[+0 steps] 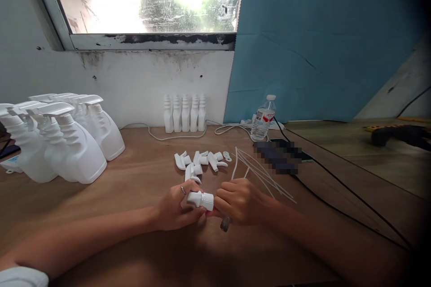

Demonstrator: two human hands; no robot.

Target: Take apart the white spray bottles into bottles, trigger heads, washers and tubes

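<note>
My left hand (180,206), a ring on one finger, grips a white trigger spray head (203,200) with its ribbed collar facing right. My right hand (240,201) is closed right beside that collar. What its fingers hold is hidden; a small dark greyish piece (225,223) shows below them. Beyond my hands lie several more white spray heads (215,160) and a few small pale discs (227,156). Thin white tubes (266,174) lie loosely on the table behind and right of my right hand.
White spray bottles (84,157) with heads on crowd the left. Several small white bottles (185,114) line the wall under the window. At right stand a water bottle (263,119) and a blurred-out dark item (278,158); a black cable (350,188) crosses the wooden table (141,166).
</note>
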